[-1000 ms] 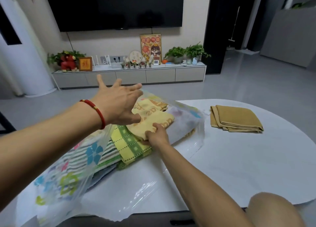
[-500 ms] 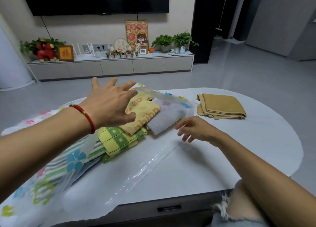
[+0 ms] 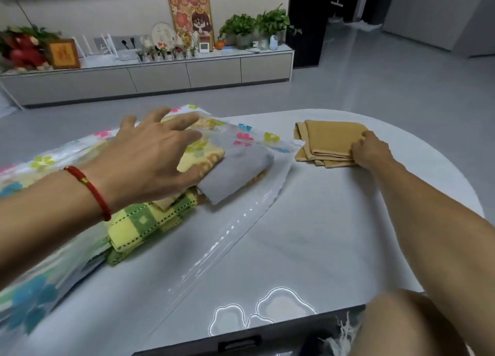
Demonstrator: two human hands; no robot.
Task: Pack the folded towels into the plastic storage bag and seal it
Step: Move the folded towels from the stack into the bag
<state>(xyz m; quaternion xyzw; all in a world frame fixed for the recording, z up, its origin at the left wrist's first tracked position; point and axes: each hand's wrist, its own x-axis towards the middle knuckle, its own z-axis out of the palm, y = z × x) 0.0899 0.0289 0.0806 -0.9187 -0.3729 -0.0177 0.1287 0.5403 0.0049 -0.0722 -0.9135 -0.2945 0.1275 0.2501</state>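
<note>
Head view: a white oval table [image 3: 334,221] is seen from above, with a clear plastic storage bag printed with coloured flowers [image 3: 34,296] laid across its left half. The bag's mouth is turned toward the table's middle, and its transparent lower flap [image 3: 230,237] is spread flat on the tabletop. A stack of folded towels is lodged in the mouth: a green-and-yellow checked towel [image 3: 144,224] at the near edge, a pale yellow towel with orange lettering [image 3: 201,160] above it, and a grey folded cloth [image 3: 235,173] at the right end. How far the stack is pushed inside cannot be told.

The left hand [image 3: 152,162], with a red cord bracelet [image 3: 91,192] worn at the wrist, is laid palm down on the stack, its fingers spread and straight; the printed upper sheet of the bag is pressed under the fingertips. Nothing is gripped by it.

The right hand [image 3: 371,150] is stretched out to a folded mustard-brown towel [image 3: 329,141], which is lying on the bare table just beside the bag's far right corner, outside the bag. The towel's near right edge is pinched by the curled fingers.

A low grey media cabinet [image 3: 160,77] with potted plants is set against the far wall.
</note>
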